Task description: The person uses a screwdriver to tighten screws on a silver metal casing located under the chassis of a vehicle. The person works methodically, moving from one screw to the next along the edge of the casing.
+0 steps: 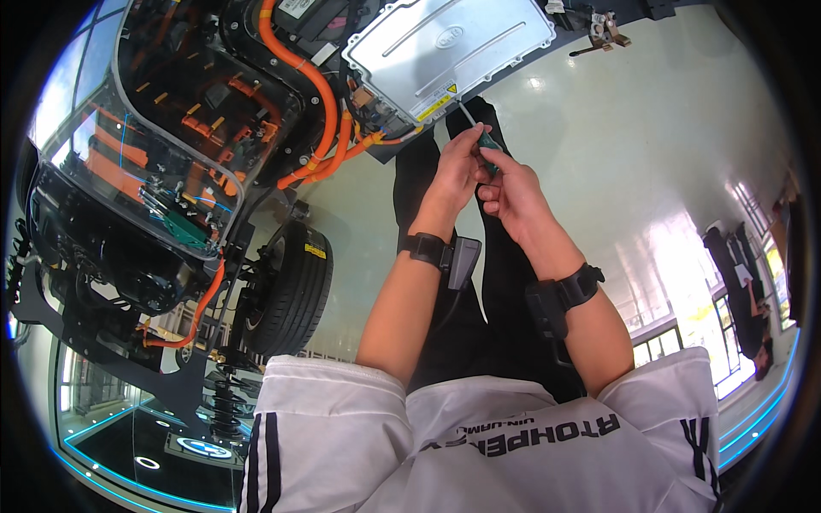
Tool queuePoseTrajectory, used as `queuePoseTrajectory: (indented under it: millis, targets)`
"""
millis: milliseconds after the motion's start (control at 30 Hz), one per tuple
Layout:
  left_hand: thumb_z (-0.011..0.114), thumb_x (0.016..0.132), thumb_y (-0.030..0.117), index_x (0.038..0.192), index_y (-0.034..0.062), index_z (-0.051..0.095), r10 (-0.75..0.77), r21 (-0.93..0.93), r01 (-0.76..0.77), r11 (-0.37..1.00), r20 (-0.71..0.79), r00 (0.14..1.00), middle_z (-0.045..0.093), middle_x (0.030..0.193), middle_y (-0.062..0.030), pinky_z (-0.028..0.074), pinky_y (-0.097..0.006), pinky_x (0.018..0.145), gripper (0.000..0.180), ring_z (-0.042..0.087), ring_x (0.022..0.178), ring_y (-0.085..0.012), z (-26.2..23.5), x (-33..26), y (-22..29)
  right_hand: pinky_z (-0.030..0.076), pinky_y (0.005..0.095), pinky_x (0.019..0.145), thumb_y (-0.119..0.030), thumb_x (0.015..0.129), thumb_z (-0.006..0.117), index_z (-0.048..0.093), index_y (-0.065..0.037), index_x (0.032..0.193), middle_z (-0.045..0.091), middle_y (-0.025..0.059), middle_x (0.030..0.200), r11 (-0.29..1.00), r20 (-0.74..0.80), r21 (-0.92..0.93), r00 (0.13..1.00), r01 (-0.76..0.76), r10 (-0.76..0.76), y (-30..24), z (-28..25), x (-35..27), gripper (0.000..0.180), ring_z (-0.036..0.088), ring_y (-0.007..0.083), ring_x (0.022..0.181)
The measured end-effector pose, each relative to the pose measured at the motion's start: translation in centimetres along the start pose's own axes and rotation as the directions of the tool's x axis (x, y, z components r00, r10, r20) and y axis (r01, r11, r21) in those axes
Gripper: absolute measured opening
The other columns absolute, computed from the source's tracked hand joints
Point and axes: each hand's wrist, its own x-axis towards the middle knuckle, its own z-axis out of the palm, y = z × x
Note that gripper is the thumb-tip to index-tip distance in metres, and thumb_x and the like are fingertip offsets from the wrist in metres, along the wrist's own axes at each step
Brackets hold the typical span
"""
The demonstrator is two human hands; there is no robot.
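A screwdriver (489,147) with a green handle is held between my two hands. Its thin shaft points up at the near edge of a silver metal housing (445,53); whether the tip sits on a screw is too small to make out. My right hand (516,190) has its fingers closed round the handle, the thumb lying along it. Beside it, my left hand (459,164) pinches the screwdriver close to where the shaft meets the handle. A yellow warning label (434,106) lies on the housing just left of the tip.
Thick orange cables (318,111) curve down left of the housing. Further left are a transparent-covered battery pack (184,128), a black tyre (295,286) and a coil spring (227,398). Small metal parts (605,32) lie at upper right. Another person (742,282) is at far right.
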Motion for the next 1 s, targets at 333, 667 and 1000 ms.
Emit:
queuePoseTrajectory:
  millis: [333,667,1000]
  targets:
    - [0.044,0.096,0.033,0.123,0.0043,0.048,0.054,-0.042,-0.057,0.997,-0.07,0.996,0.061,0.11,-0.0137,0.049,-0.029,0.064,0.04,0.06,0.076,-0.0189,0.3,0.2,-0.1,0.028,0.0211,0.042,-0.035,0.093,0.049,0.056,-0.008,0.093,0.054,0.001,0.069,0.998,-0.028,0.035,0.998,0.056,-0.055,-0.5,0.3,-0.7,0.028,0.043,0.0081,0.051]
    - [0.042,0.097,0.037,0.126,0.0036,0.046,0.043,-0.016,-0.044,0.999,-0.035,0.998,0.061,0.108,-0.0126,0.047,-0.027,0.063,0.045,0.058,0.075,-0.0162,1.1,-0.5,0.4,0.028,0.0206,0.039,-0.042,0.092,0.048,0.053,-0.005,0.087,0.051,0.0035,0.07,0.995,0.013,-0.057,0.996,0.085,-0.084,-0.4,-0.6,-0.3,0.038,0.042,0.0086,0.047]
    - [0.046,0.097,0.04,0.121,0.0029,0.048,0.058,-0.085,-0.059,0.995,-0.018,0.998,0.061,0.1,-0.0101,0.046,-0.027,0.061,0.044,0.057,0.076,-0.016,0.9,-0.3,0.5,0.025,0.0188,0.037,-0.038,0.094,0.048,0.051,-0.005,0.086,0.052,0.0028,0.067,0.994,0.015,-0.044,0.995,0.1,-0.1,-0.8,-0.4,-0.6,0.034,0.04,0.0055,0.046]
